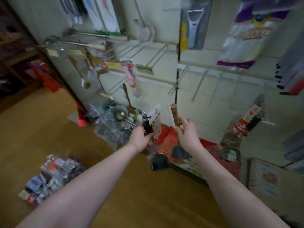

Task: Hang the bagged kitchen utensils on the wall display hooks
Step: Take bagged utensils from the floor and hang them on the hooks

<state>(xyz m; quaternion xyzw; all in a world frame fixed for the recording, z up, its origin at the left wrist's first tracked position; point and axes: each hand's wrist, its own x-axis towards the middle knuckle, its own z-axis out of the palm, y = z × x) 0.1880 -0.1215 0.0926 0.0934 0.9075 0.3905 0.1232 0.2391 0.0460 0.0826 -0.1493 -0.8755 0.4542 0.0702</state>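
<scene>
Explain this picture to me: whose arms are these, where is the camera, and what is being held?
No machine here: the single picture comes from a wide-angle camera worn on a person's head, looking forward and down, so both bare arms are the wearer's. The left hand grips a black-handled utensil with a white tag, head hanging down. The right hand curls its fingers round a wooden-handled utensil, also head down. Ahead is a wall with wire hooks, some bare, one carrying a packaged peeler. On the floor lie a heap of bagged utensils at the wall's foot and a pile of small packets at left.
</scene>
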